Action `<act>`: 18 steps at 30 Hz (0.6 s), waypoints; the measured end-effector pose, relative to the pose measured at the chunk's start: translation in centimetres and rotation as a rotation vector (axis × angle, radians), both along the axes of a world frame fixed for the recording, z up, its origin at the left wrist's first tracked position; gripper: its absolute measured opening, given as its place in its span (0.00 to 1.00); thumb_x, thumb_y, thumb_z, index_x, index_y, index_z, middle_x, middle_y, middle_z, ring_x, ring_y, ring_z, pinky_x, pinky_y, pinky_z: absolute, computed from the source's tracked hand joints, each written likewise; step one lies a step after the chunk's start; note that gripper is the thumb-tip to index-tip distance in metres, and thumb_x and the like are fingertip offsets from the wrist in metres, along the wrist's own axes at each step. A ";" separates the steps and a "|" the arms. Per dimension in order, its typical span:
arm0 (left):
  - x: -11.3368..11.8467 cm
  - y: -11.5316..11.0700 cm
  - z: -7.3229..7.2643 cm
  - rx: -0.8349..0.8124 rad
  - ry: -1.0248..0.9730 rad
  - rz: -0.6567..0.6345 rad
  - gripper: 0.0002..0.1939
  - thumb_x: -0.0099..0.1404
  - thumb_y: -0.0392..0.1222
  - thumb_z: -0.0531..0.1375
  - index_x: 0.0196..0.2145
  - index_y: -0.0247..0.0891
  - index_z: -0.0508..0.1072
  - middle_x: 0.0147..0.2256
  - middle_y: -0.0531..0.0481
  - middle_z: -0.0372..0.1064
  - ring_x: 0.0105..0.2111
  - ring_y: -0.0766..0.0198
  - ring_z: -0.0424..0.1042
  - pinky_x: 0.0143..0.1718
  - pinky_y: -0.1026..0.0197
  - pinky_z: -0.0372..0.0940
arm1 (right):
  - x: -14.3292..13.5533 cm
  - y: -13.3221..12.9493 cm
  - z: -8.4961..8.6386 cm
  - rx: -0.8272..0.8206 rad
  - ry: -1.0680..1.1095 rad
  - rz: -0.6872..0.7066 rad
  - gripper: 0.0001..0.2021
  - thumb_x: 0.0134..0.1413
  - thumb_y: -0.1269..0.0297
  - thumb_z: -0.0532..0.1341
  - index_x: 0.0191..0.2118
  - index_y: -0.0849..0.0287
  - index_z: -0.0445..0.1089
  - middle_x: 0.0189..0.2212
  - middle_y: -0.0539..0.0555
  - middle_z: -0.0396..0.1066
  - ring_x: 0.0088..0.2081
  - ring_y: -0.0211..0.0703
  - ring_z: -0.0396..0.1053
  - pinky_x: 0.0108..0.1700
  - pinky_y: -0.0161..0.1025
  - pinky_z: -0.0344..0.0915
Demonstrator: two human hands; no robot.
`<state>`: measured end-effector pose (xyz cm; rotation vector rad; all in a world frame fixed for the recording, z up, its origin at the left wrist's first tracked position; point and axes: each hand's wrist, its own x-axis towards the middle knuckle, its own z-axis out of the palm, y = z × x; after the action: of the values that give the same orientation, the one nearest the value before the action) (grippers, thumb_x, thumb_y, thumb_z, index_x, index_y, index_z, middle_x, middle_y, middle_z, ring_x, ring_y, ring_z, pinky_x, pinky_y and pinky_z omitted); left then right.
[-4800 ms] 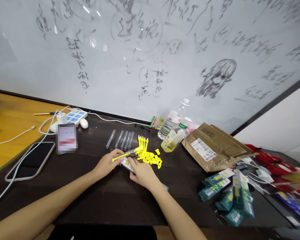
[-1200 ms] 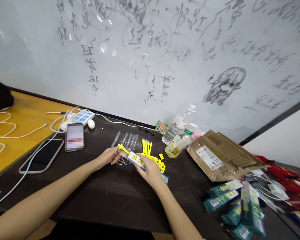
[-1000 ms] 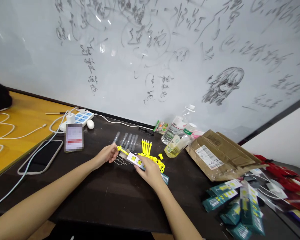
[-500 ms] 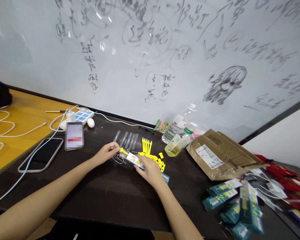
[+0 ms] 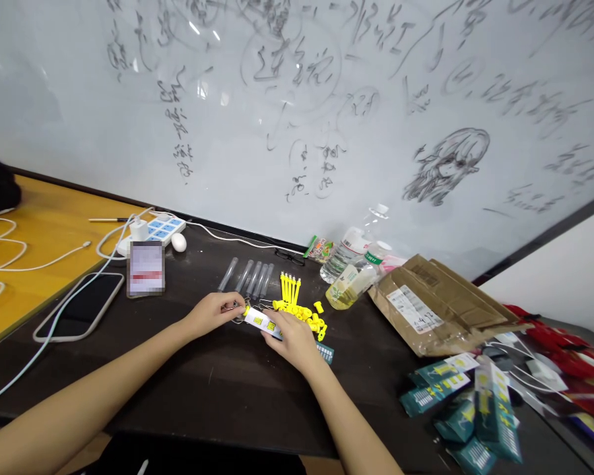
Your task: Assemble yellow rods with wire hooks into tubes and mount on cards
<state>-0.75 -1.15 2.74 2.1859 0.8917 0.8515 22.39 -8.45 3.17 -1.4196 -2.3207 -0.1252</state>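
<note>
My right hand [image 5: 297,336] is closed around a small carton [image 5: 261,321] with a white face and yellow lettering, held tilted just above the dark table. At the carton's left end, my left hand [image 5: 222,309] pinches a yellow plastic piece [image 5: 247,310], mostly hidden by the fingers and the box. Thin bent metal wires [image 5: 238,320] show partly below the left fingertips. Beyond the hands lie several clear tubes [image 5: 254,280], a row of yellow rods with pale tips [image 5: 290,287], and a heap of small yellow parts [image 5: 304,313]. A teal carton [image 5: 325,353] pokes out behind my right wrist.
Two plastic bottles [image 5: 349,290] and a brown paper parcel [image 5: 433,307] sit at right, with several teal cartons [image 5: 495,402] in front. On the left are a phone [image 5: 82,307], a power strip [image 5: 161,231] and white cables. A whiteboard [image 5: 218,165] rises behind the table.
The yellow piece has gone further into the carton's left end, so less of it shows. My left hand has shifted right and slightly down, closer to my right hand.
</note>
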 end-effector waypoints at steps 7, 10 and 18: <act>-0.1 0.1 0.1 -0.006 0.022 -0.010 0.15 0.61 0.51 0.55 0.34 0.39 0.74 0.17 0.58 0.56 0.19 0.70 0.55 0.23 0.68 0.48 | 0.3 0.0 -0.2 0.005 -0.002 0.019 0.19 0.55 0.60 0.57 0.53 0.54 0.64 0.42 0.55 0.72 0.43 0.45 0.70 0.44 0.38 0.65; -0.1 0.1 0.2 -0.016 0.045 -0.054 0.14 0.61 0.50 0.55 0.34 0.39 0.75 0.19 0.57 0.58 0.20 0.70 0.56 0.22 0.68 0.48 | 0.2 0.0 -0.2 0.013 -0.002 0.028 0.18 0.55 0.60 0.57 0.52 0.54 0.64 0.41 0.55 0.73 0.42 0.45 0.70 0.43 0.38 0.65; 0.4 -0.3 -0.3 0.021 0.015 0.003 0.11 0.59 0.48 0.58 0.34 0.41 0.76 0.25 0.54 0.67 0.22 0.68 0.60 0.25 0.67 0.51 | 0.1 0.1 -0.2 0.031 -0.003 0.029 0.19 0.55 0.61 0.58 0.52 0.54 0.64 0.41 0.55 0.73 0.43 0.44 0.70 0.43 0.38 0.66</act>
<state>-0.36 -1.45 2.47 2.2123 0.8974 0.8499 22.45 -8.40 2.98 -1.3710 -2.3305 -0.1539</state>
